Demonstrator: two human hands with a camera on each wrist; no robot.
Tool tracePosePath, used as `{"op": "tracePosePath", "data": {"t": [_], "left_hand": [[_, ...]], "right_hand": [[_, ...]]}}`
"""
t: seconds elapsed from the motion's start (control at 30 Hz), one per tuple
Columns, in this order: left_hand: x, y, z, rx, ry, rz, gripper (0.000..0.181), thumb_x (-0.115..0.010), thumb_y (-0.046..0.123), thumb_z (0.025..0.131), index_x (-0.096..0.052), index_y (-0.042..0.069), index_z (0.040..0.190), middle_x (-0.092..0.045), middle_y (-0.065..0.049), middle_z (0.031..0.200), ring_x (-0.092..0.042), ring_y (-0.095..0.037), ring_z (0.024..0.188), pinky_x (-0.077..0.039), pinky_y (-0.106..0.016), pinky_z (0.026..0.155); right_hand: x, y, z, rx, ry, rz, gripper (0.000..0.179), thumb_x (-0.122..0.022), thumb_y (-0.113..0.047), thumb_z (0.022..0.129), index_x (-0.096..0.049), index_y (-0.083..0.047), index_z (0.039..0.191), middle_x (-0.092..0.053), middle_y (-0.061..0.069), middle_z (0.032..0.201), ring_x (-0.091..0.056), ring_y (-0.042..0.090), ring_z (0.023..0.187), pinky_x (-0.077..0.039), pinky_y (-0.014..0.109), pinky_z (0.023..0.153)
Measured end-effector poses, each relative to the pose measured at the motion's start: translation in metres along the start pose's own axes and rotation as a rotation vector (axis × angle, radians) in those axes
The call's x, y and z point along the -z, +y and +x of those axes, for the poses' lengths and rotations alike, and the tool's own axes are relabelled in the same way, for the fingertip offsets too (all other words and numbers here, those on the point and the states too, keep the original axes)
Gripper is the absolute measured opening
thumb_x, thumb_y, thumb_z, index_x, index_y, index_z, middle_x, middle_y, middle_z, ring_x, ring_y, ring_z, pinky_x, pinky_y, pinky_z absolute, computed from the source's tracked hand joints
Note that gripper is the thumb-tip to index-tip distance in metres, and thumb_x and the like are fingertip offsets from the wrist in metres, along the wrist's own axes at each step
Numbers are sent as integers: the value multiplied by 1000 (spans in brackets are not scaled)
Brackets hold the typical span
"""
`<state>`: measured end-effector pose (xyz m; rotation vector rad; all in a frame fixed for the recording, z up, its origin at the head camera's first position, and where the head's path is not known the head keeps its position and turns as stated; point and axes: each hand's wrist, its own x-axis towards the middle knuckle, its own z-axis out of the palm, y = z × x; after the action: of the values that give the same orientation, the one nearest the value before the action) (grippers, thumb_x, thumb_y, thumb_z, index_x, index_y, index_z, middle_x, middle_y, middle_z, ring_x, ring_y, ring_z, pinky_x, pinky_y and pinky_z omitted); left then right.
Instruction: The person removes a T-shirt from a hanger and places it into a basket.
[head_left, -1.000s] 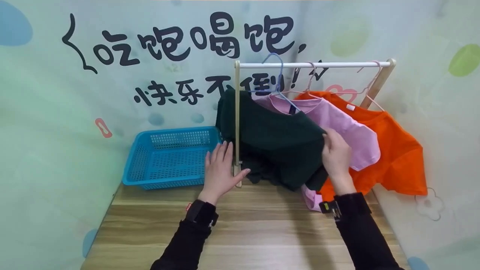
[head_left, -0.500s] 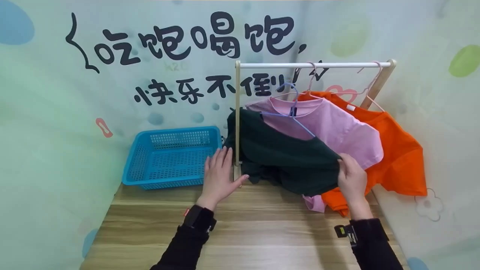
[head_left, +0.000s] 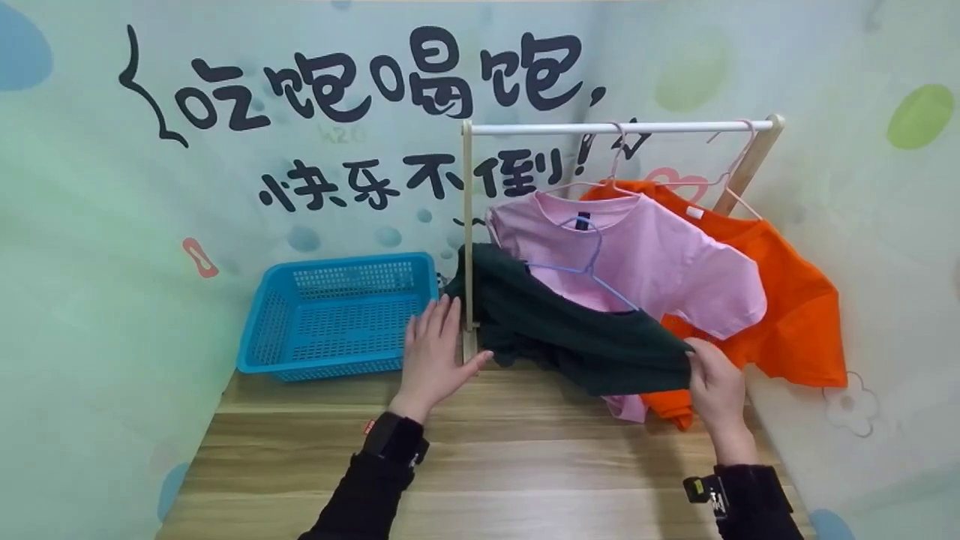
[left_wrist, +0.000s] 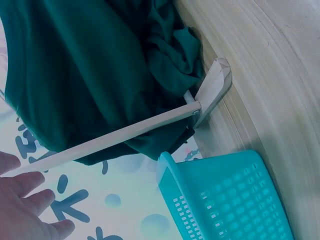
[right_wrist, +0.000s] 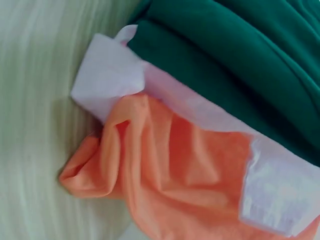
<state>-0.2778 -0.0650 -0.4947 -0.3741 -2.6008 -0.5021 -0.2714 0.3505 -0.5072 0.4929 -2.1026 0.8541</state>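
Observation:
A dark green shirt (head_left: 570, 330) slopes in front of the rack, with a blue hanger (head_left: 589, 262) inside its neck. The hanger's hook is below the rail, off it. My right hand (head_left: 718, 386) pinches the shirt at its right shoulder; the right wrist view does not show this hand. My left hand (head_left: 435, 352) has its fingers straight beside the rack's left wooden post (head_left: 469, 232), near the shirt's left end. Whether it touches the post is unclear. In the left wrist view the green cloth (left_wrist: 95, 75) hangs behind the post.
A pink shirt (head_left: 660, 247) and an orange shirt (head_left: 802, 315) hang on pink hangers from the white rail (head_left: 540, 129). Left of the rack, a blue perforated basket (head_left: 259, 319) stands on the wooden table (head_left: 465, 480). A printed wall backdrop rises behind.
My right hand has moved down and right with the green shirt. The blue hanger has come off the rail and dropped, uncovering more of the pink shirt. My left hand has barely moved.

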Motion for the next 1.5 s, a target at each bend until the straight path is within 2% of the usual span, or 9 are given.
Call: {"op": "tracePosePath", "data": {"t": [0.1, 0.2, 0.37, 0.53, 0.63, 0.83, 1.03, 1.27, 1.5], "left_hand": [[1, 3, 1, -16, 14, -10, 92, -42, 72, 81, -27, 8, 145, -28, -14, 148, -21, -32, 136, -12, -54, 107], [3, 10, 2, -54, 41, -26, 89, -43, 70, 82, -29, 8, 145, -30, -15, 147, -23, -32, 135, -14, -54, 107], [7, 26, 7, -158, 89, -48, 85, -44, 66, 84, -30, 7, 144, -32, -15, 145, -27, -32, 133, -17, -53, 106], [12, 47, 12, -264, 108, -107, 79, -47, 59, 87, -32, 6, 143, -34, -13, 145, -28, -31, 133, -18, -51, 107], [13, 57, 13, -313, 99, -161, 72, -47, 53, 90, -34, 5, 142, -37, -10, 144, -31, -28, 133, -20, -48, 107], [15, 70, 13, -392, 84, -316, 52, -53, 35, 93, -44, 7, 136, -55, -6, 129, -47, -16, 120, -26, -40, 106], [15, 76, 14, -454, 139, -352, 34, -55, 26, 93, -59, 10, 123, -65, -1, 100, -57, -15, 96, -43, -30, 88], [20, 80, 21, -487, 231, -427, 16, -56, 20, 93, -66, 11, 101, -62, 2, 89, -53, -14, 84, -42, -27, 76], [21, 79, 27, -461, 231, -502, 11, -55, 14, 93, -64, 9, 95, -61, 1, 88, -53, -14, 85, -42, -27, 78]], "right_hand": [[2, 4, -7, 65, 10, 20, 15, -60, 9, 83, -63, 4, 98, -63, 20, 91, -54, 31, 78, -34, 9, 90], [3, 7, -12, 128, 13, 38, 10, -59, 2, 87, -64, 3, 96, -63, 17, 87, -54, 29, 74, -35, 8, 89], [4, 8, -15, 264, 35, 40, 25, -52, -19, 95, -65, 2, 94, -64, 13, 84, -54, 27, 68, -36, 9, 87], [3, 2, -16, 387, 17, 5, 29, -49, -22, 97, -65, 1, 93, -65, 11, 82, -56, 28, 66, -35, 9, 89], [0, -2, -16, 412, 1, 0, 30, -47, -22, 98, -65, 1, 92, -65, 10, 82, -57, 27, 67, -35, 9, 90], [-3, -13, -15, 454, 4, 20, 29, -47, -21, 98, -66, -1, 91, -65, 9, 81, -58, 26, 68, -36, 10, 90], [-5, -24, -9, 476, 9, 8, 29, -48, -22, 97, -68, -2, 91, -66, 8, 83, -58, 24, 70, -35, 10, 90], [-10, -31, 0, 456, 42, 66, 25, -52, -20, 95, -69, -2, 92, -67, 8, 84, -60, 25, 72, -39, 14, 89], [-13, -32, 7, 466, 45, 30, 26, -52, -22, 95, -69, -3, 93, -68, 7, 85, -61, 25, 72, -39, 14, 90]]}}
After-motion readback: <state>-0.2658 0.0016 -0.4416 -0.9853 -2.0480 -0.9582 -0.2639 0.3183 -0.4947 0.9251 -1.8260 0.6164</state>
